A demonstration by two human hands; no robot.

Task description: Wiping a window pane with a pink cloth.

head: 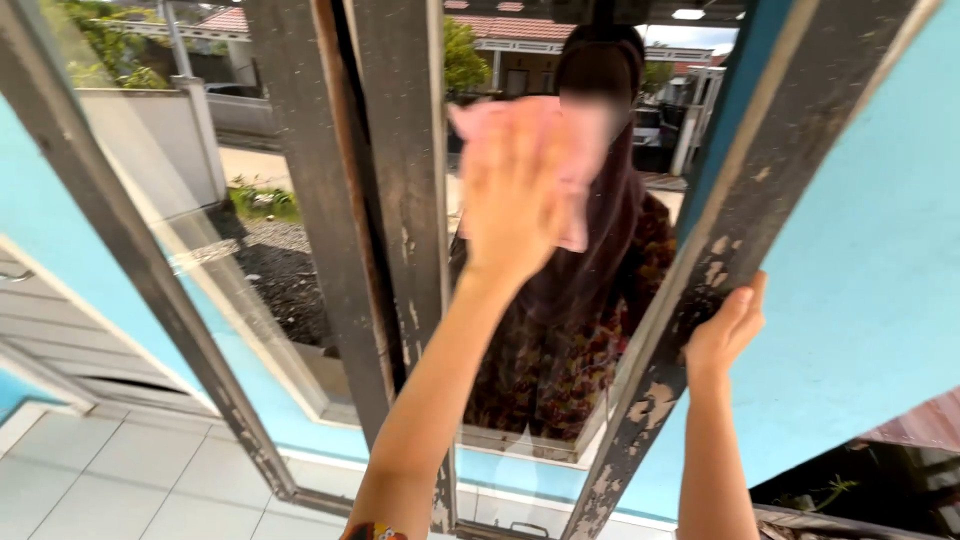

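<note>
My left hand (510, 195) is raised and pressed flat against a glass window pane (560, 330), shut on a pink cloth (575, 150) that lies against the glass. The hand is blurred by motion. My right hand (725, 335) grips the outer edge of the pane's dark, weathered frame (700, 270), fingers wrapped around it. The glass reflects a person in dark clothing.
A second window sash (140, 260) with the same peeling dark frame stands open at the left. A central frame post (400, 200) separates the two. A turquoise wall (860, 280) is at the right, pale floor tiles (110, 480) lie below left.
</note>
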